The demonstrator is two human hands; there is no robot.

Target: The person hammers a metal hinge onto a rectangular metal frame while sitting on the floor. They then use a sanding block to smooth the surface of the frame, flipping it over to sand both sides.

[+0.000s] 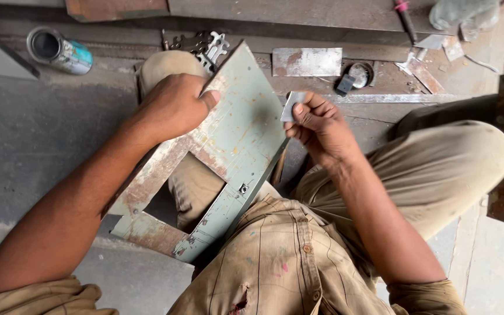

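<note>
Two bare hands at work over a seated person's lap, catalogued left to right.

Item: open metal can with a teal label, lying on its side on the grey concrete floor, at ten o'clock of the view, well apart from both hands.

Item: left hand, at eleven o'clock of centre. Grip closed over the upper left edge of the flat grey-green painted metal panel with rust patches and a square cut-out, thumb pressed on its face.

Item: the panel itself, centre of view, tilted, resting across the left knee and thigh in tan trousers; a small bolt shows on its lower rail at six o'clock of the panel.

Item: bunch of pale metal spanner-like pieces, at twelve o'clock of the left hand, just beyond the panel's top corner.

Item: small rectangular rusty steel plate, on the floor at twelve o'clock of the right hand.

Item: right hand, at three o'clock of the panel. Grip narrow, fingertips pinching a small pale grey metal scrap, held just beside the panel's right edge.

Item: round dark lid-like object, at one o'clock of the right hand.

Item: red-handled tool, at one o'clock of the view, on the floor among metal offcuts.
</note>
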